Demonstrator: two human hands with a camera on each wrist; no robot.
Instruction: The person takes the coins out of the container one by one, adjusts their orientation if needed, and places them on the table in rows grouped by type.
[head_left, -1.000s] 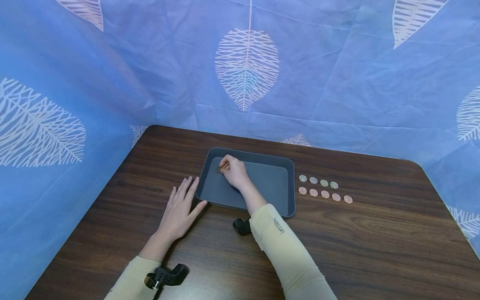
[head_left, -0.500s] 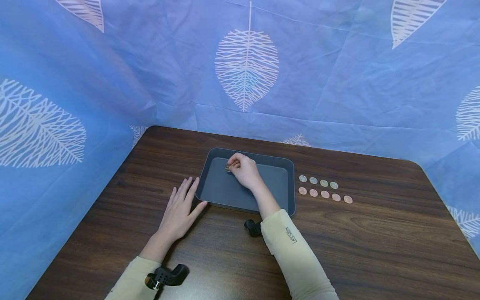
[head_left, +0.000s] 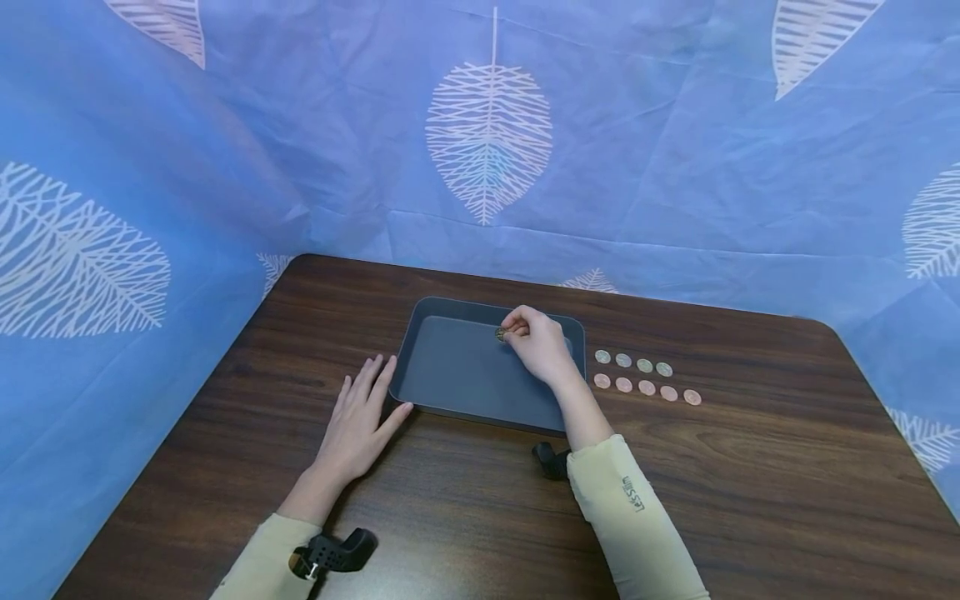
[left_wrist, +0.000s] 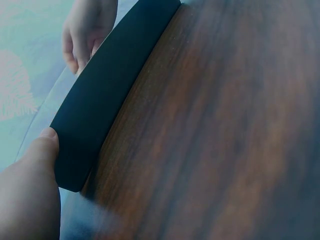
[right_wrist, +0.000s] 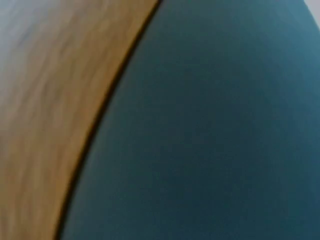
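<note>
A brass-coloured coin is pinched between the thumb and fingers of my right hand, which is over the right part of a dark grey tray. My left hand lies with straight, spread fingers at the tray's near left corner. In the left wrist view, the left thumb touches the outer side of the tray, and the right hand shows beyond the rim. The right wrist view holds only the blurred tray and wood, with no hand in it.
Right of the tray, two rows of coins lie flat on the wooden table: silvery coins behind, copper-coloured coins in front. A blue curtain with white leaves hangs behind and to the left of the table.
My right hand has carried the brass-coloured coin rightward across the tray, from its left part to its right part. The left hand has stayed in place.
</note>
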